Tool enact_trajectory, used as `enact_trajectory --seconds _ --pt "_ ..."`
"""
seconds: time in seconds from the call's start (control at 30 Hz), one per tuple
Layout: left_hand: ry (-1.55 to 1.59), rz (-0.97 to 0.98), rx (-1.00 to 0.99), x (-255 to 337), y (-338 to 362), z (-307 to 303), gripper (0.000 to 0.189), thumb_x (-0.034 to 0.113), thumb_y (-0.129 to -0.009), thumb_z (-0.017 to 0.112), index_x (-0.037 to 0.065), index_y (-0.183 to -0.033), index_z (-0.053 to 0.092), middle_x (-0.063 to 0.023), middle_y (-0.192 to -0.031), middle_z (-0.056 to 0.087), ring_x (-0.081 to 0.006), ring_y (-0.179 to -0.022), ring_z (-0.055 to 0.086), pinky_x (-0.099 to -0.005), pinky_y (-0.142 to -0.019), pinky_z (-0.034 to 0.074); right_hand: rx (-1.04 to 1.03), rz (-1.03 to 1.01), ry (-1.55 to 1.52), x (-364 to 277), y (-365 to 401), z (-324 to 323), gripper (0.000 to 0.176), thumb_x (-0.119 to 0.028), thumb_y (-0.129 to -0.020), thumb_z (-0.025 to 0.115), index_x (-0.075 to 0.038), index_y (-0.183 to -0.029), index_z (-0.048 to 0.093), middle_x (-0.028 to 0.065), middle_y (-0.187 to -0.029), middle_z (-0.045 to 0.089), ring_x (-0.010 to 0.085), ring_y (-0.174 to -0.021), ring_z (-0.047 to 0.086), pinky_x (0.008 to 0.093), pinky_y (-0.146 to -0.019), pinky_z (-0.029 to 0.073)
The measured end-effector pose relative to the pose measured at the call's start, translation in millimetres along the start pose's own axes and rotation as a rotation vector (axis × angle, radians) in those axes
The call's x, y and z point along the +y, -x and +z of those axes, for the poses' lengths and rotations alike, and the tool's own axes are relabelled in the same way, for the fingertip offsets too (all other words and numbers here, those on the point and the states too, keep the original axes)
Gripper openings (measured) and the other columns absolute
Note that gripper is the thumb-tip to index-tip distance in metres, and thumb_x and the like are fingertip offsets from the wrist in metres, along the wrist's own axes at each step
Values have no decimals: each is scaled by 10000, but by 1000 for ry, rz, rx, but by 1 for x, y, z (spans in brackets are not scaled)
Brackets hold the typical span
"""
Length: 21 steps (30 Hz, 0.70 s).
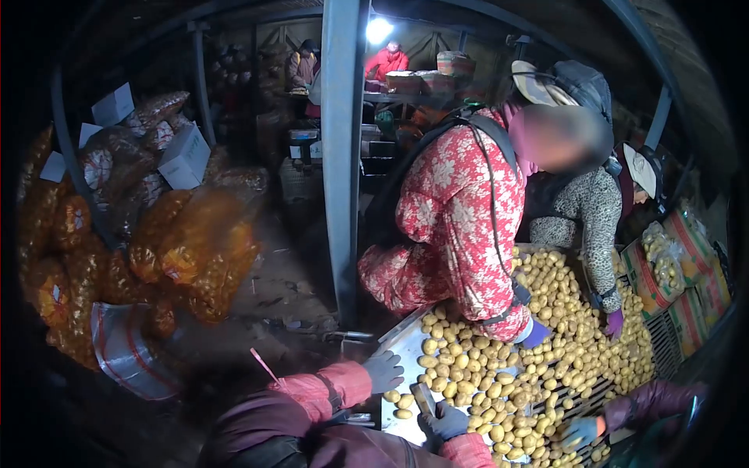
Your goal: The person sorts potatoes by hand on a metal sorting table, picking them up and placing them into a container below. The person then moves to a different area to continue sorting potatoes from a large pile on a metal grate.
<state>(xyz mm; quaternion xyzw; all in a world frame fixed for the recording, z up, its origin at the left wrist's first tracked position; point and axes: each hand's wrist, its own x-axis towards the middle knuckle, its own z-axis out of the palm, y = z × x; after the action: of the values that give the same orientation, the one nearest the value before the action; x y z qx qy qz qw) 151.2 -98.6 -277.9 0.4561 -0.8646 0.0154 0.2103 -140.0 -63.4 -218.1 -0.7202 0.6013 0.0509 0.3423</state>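
Note:
My left hand (pixel 384 372), in a grey glove, rests at the near left edge of the metal sorting table (pixel 398 342). Its fingers are stretched out and nothing shows in them. My right hand (pixel 446 422), also grey-gloved, is closed around a narrow, flat greyish object (pixel 424 399) that sticks up towards the left; its kind is not clear. Loose potatoes (pixel 499 390) lie just beyond and to the right of this hand. A couple of potatoes (pixel 403 402) sit on the bare metal between my two hands.
Across the table, a person in a red floral top (pixel 468 195) and another in a patterned sleeve (pixel 597 226) reach into the potatoes. A co-worker's gloved hand (pixel 583 431) is at lower right. A blue post (pixel 342 164) and filled orange mesh sacks (pixel 199 249) stand left.

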Motion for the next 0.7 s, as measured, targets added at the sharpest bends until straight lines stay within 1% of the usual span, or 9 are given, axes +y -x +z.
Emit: enact_trajectory --seconds 0.2,0.33,0.37,0.4,0.47,0.53,0.57,0.67,0.7 --pt "108 -134 97 18 45 8 202 321 -873 680 135 -951 677 -94 -1037 596 -299 -1039 569 -594 -1105 328 106 -26 71 -20 3 -3 512 -597 -805 681 -116 -981 701 170 -880 727 376 -861 713 463 -795 548" --pt "249 -141 191 41 45 -4 268 305 -873 698 119 -1065 685 -101 -1094 609 -298 -1094 572 -579 -1084 358 68 -13 84 -25 -1 -4 543 -600 -820 701 -99 -1030 692 179 -961 737 368 -900 714 454 -809 545" --pt "239 -131 172 45 45 -2 358 348 -875 709 106 -1138 677 -104 -1121 613 -307 -1133 571 -555 -1080 375 71 -6 64 -30 1 -4 533 -588 -829 700 -96 -1032 691 181 -966 736 372 -903 711 453 -811 545" --pt "243 -101 145 54 47 -3 370 361 -892 687 104 -1158 669 -103 -1136 618 -309 -1143 570 -548 -1090 370 81 19 35 -30 10 -3 522 -576 -837 699 -93 -1034 690 183 -971 736 375 -906 709 452 -814 544" --pt "228 -8 108 60 38 -13 396 386 -925 642 101 -1198 652 -100 -1167 628 -313 -1163 567 -533 -1110 361 46 -29 5 -29 18 -11 557 -561 -868 677 -90 -1167 669 208 -1026 727 377 -970 699 460 -855 535" --pt "244 78 80 66 31 -10 404 407 -911 663 94 -1166 668 -103 -1195 636 -309 -1171 575 -546 -1090 380 50 -135 -47 -13 23 -10 645 -577 -865 671 -102 -1298 621 203 -1093 714 374 -1005 688 460 -870 530" --pt "271 97 61 70 27 -9 401 407 -910 664 92 -1157 673 -103 -1194 638 -307 -1172 578 -551 -1088 381 7 -127 -1 -8 24 -9 703 -587 -854 671 -113 -1367 583 189 -1121 700 381 -1016 678 466 -870 528" --pt "238 175 23 72 28 22 350 394 -903 672 112 -1111 694 -110 -1196 643 -323 -1160 585 -543 -1046 409 80 -169 122 13 44 0 552 -587 -858 646 -135 -1173 613 197 -1011 678 403 -931 672 511 -817 515" --pt "218 198 -7 71 25 23 340 391 -900 675 122 -1108 696 -118 -1207 638 -332 -1162 580 -537 -1031 415 83 -185 145 18 53 1 539 -568 -845 658 -131 -1156 611 188 -988 679 397 -922 673 517 -808 516"
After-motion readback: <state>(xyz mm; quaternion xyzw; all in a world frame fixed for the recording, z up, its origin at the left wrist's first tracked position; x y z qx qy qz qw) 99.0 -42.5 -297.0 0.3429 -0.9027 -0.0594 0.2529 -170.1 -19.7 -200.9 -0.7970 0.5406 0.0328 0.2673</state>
